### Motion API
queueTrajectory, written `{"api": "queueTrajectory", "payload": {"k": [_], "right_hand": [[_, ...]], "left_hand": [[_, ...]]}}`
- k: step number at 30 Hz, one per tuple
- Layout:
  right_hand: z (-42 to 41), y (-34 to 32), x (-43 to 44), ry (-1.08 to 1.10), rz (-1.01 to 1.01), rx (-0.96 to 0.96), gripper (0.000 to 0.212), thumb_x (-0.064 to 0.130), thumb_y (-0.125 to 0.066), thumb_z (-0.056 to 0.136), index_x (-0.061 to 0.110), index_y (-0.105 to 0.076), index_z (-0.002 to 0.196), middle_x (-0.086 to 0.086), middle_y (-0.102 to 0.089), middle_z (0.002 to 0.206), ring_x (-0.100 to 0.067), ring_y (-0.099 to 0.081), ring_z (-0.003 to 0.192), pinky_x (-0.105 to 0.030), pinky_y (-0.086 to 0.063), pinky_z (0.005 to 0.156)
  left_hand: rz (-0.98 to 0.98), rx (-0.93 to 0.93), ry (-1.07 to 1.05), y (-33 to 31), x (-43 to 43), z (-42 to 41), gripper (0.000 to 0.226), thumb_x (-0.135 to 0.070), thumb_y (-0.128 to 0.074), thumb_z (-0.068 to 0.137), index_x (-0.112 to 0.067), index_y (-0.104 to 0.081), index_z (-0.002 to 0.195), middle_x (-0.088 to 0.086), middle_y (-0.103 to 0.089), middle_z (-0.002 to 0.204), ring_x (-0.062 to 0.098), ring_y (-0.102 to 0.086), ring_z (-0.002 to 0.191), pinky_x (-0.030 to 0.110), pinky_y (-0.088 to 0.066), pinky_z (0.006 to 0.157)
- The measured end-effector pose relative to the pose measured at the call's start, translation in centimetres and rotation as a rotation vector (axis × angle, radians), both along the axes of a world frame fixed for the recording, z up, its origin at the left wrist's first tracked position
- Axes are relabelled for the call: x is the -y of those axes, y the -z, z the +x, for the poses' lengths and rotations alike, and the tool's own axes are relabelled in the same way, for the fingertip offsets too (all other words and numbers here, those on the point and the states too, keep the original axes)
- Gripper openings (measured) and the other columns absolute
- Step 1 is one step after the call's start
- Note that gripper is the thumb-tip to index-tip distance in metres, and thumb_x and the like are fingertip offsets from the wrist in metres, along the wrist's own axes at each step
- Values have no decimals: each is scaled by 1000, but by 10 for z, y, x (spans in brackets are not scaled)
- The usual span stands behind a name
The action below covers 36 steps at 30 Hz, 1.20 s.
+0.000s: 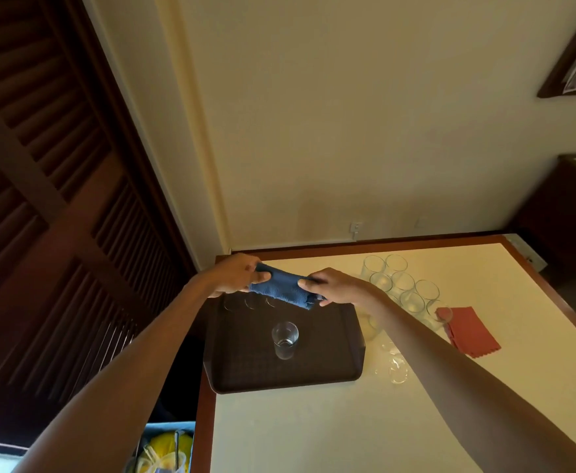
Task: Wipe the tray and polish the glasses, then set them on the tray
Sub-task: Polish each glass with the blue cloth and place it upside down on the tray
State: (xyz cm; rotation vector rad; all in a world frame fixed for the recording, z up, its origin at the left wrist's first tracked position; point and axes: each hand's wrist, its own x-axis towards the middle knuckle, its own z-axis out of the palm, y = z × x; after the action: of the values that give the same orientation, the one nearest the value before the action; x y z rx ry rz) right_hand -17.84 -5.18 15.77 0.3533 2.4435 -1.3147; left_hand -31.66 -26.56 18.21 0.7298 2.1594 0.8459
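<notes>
Two hands hold one blue cloth stretched between them. The left hand has its fingers curled round the cloth's left end, and the right hand pinches the right end, where the fabric bunches into folds. Below those fingers lies the far edge of the dark brown tray, which sits at the left corner of the table. On the tray, nearer the person than the fingers and roughly midway between the two hands, one clear glass stands upright with nothing in it. Just under the left fingers and the cloth, faint rims of more glasses show along the tray's far side (too dim to count with any confidence). To the right of the right fingers, off the tray, a cluster of empty glasses stands packed together on the cream tabletop. Further right again, a red cloth lies flat beside the outermost glass of the cluster. Other glassware shows under the right forearm, just beside the tray's right edge. Well back from the left fingers, down beside the table, a blue bin holds yellow and clear items too blurred to name.
</notes>
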Motion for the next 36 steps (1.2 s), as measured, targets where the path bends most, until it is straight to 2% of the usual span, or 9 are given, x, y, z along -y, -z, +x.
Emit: {"api": "queueTrajectory", "payload": {"k": [3,7,10,14,18,21,26,31,36], "right_hand": [[2,0,-3,-50,25,-8,32,43,-66,94,12,-66,89,-7,-65,84,-16,-59,77,-29,-44,75],[5,12,8,-18,-165,-21,37,40,-82,80,12,-68,99,-2,-72,89,-19,-68,83,-27,-52,78],[4,28,21,-50,-246,13,40,36,-80,84,13,-66,113,-1,-76,104,-23,-73,95,-35,-58,91],[11,38,22,-80,-369,96,16,27,-67,96,13,-66,105,-1,-78,94,-15,-75,79,-26,-59,73],[15,57,12,-108,-425,124,27,21,-62,99,1,-64,117,-10,-76,108,-24,-75,95,-32,-60,81],[18,81,2,-17,-403,112,23,18,-60,100,0,-62,114,-10,-74,103,-26,-73,87,-36,-60,79],[18,108,-7,159,-440,111,17,20,-59,101,6,-60,110,-11,-69,91,-17,-64,67,-30,-53,61],[13,122,1,256,-476,115,44,48,-55,99,5,-63,96,-7,-64,72,-15,-53,51,-25,-42,49],[12,136,7,179,-385,146,48,55,-54,97,9,-66,88,-6,-59,65,-15,-47,48,-25,-37,47]], "left_hand": [[156,162,1,-1,0,9,19,-16,-67,100,-7,-65,116,16,-72,114,25,-76,99,35,-64,79],[215,186,37,6,-7,21,13,-10,-70,97,-9,-71,110,15,-77,107,25,-77,98,35,-64,80],[225,193,9,16,-10,27,18,-10,-75,92,-5,-75,110,16,-78,103,28,-77,94,31,-64,76],[231,189,-100,35,-5,24,36,-16,-83,82,5,-74,110,21,-75,106,30,-77,96,38,-65,76],[282,225,-215,58,5,22,15,-3,-75,91,3,-76,105,17,-77,100,28,-77,93,29,-64,73],[282,227,-316,85,16,22,11,-7,-69,97,-11,-74,105,9,-78,97,22,-76,88,32,-64,83],[30,221,-213,145,24,32,56,-8,-80,88,-26,-56,136,0,-65,126,18,-67,113,28,-58,87],[-51,176,-166,206,12,62,105,-37,-100,61,-31,-45,150,-10,-55,142,15,-56,126,37,-50,103],[66,43,-252,228,-6,85,76,-32,-96,70,-25,-61,136,-9,-72,121,10,-70,103,28,-56,94]]}}
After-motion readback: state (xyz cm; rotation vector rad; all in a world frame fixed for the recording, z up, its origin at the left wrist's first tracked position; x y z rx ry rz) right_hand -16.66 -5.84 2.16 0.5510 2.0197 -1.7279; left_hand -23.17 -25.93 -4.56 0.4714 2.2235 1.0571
